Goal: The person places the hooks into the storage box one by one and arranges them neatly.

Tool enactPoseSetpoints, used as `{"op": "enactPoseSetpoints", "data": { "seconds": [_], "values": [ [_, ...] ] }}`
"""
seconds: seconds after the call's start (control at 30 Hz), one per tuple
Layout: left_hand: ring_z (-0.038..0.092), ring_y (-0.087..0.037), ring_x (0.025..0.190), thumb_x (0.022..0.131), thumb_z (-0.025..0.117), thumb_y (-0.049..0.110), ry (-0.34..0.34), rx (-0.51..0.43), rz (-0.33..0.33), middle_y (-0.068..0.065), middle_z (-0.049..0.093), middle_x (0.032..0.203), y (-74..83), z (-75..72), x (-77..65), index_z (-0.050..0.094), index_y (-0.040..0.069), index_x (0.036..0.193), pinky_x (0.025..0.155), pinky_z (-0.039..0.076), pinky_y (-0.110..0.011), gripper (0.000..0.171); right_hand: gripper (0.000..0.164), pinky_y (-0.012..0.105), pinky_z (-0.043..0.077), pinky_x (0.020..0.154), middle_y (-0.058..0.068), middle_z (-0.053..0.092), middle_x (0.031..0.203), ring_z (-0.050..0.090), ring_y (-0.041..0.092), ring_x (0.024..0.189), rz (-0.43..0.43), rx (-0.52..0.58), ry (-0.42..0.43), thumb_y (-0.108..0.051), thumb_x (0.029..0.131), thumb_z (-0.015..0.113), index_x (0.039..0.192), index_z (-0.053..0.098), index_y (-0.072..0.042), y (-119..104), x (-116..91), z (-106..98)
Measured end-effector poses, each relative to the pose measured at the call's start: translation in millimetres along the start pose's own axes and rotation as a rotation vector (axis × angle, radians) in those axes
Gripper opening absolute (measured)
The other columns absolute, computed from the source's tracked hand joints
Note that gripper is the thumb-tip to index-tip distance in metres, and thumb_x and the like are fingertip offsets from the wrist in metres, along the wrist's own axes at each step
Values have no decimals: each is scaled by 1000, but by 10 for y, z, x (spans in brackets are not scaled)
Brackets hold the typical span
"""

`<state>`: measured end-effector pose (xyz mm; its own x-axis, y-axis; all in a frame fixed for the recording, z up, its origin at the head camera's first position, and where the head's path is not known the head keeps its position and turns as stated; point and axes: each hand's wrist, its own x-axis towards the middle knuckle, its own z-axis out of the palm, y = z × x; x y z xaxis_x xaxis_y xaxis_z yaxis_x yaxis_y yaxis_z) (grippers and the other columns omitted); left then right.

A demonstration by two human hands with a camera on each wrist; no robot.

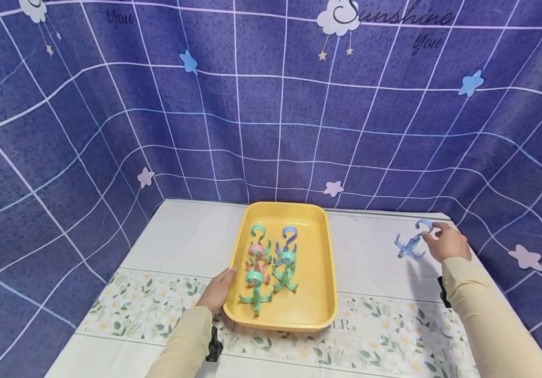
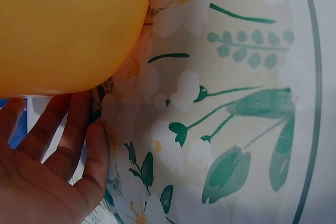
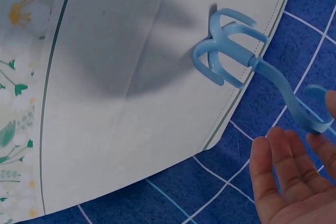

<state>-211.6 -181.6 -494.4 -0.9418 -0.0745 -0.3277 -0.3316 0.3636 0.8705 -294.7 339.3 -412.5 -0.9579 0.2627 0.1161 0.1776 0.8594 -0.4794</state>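
Observation:
My right hand [image 1: 447, 244] pinches the curved end of a light blue plastic claw hook [image 1: 411, 247] between thumb and finger, off to the right of the tray. In the right wrist view its several prongs [image 3: 215, 51] face away from the fingers, above the white cloth. The left hand [image 1: 217, 291] rests at the left side of a yellow tray [image 1: 311, 268], with fairly straight fingers [image 2: 63, 156] against its outer wall and the tips hidden behind it. Inside the tray lie green hooks [image 1: 256, 296], a pink hook [image 1: 257, 252] and a blue hook [image 1: 289, 236], partly overlapping.
The tray stands on a white table cloth [image 1: 365, 252] with a band of printed flowers [image 1: 153, 299]. Behind and at the sides hangs a purple-blue curtain [image 1: 261, 136] with a grid and stars. A dark wrist mount [image 1: 214, 346] sits on the left sleeve.

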Motion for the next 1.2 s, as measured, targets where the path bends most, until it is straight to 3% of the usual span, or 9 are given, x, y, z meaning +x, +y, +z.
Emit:
{"op": "enactPoseSetpoints", "data": {
  "seconds": [0.2, 0.43, 0.77, 1.03, 1.2],
  "values": [
    [51, -44, 133, 111, 31, 45, 15, 16, -9, -27, 48, 149, 20, 2, -4, 33, 3, 158, 108, 43, -55, 63, 44, 57, 50, 76, 28, 65, 119, 59, 53, 109, -2, -7, 4, -30, 102, 54, 130, 56, 5, -82, -27, 29],
    [52, -44, 131, 111, 32, 46, 12, 23, -8, -27, 49, 148, 34, 3, -3, 34, 4, 158, 107, 45, -55, 63, 48, 58, 50, 70, 30, 66, 117, 59, 56, 105, 52, -42, 36, -33, 104, 53, 134, 54, 3, -143, -31, 6],
    [52, -44, 131, 111, 31, 46, 17, 36, -6, -27, 49, 148, 14, -6, 3, 34, 4, 158, 107, 45, -54, 64, 48, 62, 49, 73, 39, 57, 126, 58, 59, 106, 103, -62, 61, -36, 105, 51, 133, 57, 2, -176, -32, 81],
    [52, -44, 131, 111, 32, 47, 14, 22, -10, -27, 49, 148, 11, -10, 4, 34, 4, 158, 107, 45, -54, 64, 45, 60, 49, 69, 25, 69, 110, 62, 54, 100, 96, -11, 121, -37, 105, 52, 129, 60, 0, -134, -124, 139],
    [52, -44, 131, 111, 32, 48, 6, 27, 2, -27, 50, 148, 14, -24, -17, 33, 4, 159, 107, 44, -55, 65, 43, 60, 49, 71, 23, 69, 110, 63, 51, 99, 60, -11, 113, -36, 105, 54, 128, 61, 0, -184, -168, 125]
  ]
}}
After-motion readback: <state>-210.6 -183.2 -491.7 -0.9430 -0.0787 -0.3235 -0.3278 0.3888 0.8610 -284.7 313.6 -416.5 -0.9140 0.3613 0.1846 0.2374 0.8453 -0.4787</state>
